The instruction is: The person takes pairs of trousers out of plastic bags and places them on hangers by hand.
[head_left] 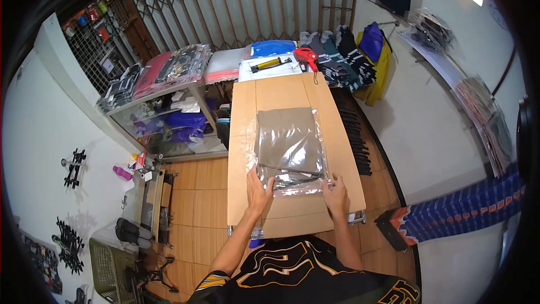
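A folded grey-brown garment (286, 135) lies inside a clear plastic bag (292, 191) on the light wooden table. The bag is flat and shiny, with its crinkled near end toward me. My left hand (259, 194) holds the bag's near left corner, thumb on top and fingers along the side edge. At the near right corner, my right hand (336, 197) grips the plastic between thumb and fingers. Part of the garment's darker near end shows through the glare between both hands.
Beyond the wooden table (275, 93) are a red tape dispenser (306, 57), a yellow-and-black tool (270, 65) and stacked socks (337, 59). A glass display case (169, 118) stands left with bagged clothes on top. A patterned blue roll-like item (461, 208) juts in at right.
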`<state>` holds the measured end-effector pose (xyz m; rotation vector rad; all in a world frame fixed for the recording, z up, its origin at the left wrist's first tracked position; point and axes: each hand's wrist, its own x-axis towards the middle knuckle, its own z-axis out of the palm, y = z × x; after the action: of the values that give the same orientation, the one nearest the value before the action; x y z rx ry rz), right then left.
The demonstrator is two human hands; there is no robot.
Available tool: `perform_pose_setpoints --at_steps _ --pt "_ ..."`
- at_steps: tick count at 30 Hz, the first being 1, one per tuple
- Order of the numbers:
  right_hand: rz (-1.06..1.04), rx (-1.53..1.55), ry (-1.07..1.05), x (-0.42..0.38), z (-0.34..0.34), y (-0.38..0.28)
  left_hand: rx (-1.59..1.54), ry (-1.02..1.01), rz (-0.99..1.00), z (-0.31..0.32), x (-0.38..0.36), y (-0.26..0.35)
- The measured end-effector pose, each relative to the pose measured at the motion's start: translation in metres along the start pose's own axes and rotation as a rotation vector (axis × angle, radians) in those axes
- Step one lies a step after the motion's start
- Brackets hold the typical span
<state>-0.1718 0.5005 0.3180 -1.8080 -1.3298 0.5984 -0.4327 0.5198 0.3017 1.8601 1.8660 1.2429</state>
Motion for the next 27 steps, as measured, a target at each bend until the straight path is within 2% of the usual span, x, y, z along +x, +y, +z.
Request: perform_pose_setpoints --at_steps 2,3,5,8,12,14,20,21,22,27 --pt "0.054 0.222 0.0 -0.011 0.006 0.02 0.022 -0.03 0.092 -0.005 -0.01 0.001" --pt "0.066 0.217 0.01 -0.013 0.01 0.027 0.015 -0.044 0.096 -0.004 -0.012 -0.001" --pt "0.19 0.585 -0.007 -0.017 0.013 0.034 0.034 -0.031 0.033 0.002 -0.018 -0.008" --pt "0.328 0.689 -0.079 -0.016 0.009 0.031 0.094 -0.016 -0.021 -0.003 -0.022 0.008" --pt "0.461 0.821 -0.158 -0.016 0.013 0.032 0.108 -0.008 0.0 -0.004 -0.032 0.024" --pt "0.528 0.932 -0.234 -0.019 0.009 0.018 0.112 -0.048 0.083 0.001 -0.038 0.03" --pt "0.528 0.934 -0.215 -0.019 0.014 0.022 -0.038 -0.104 0.257 0.02 -0.043 0.066" --pt "0.531 0.931 -0.221 -0.018 0.017 0.024 -0.115 -0.178 0.268 0.026 -0.042 0.067" --pt "0.498 0.889 -0.213 -0.016 0.019 0.025 -0.194 -0.251 0.28 0.032 -0.041 0.069" --pt "0.324 0.743 -0.195 -0.011 0.018 0.028 -0.214 -0.324 0.311 0.05 -0.027 0.084"
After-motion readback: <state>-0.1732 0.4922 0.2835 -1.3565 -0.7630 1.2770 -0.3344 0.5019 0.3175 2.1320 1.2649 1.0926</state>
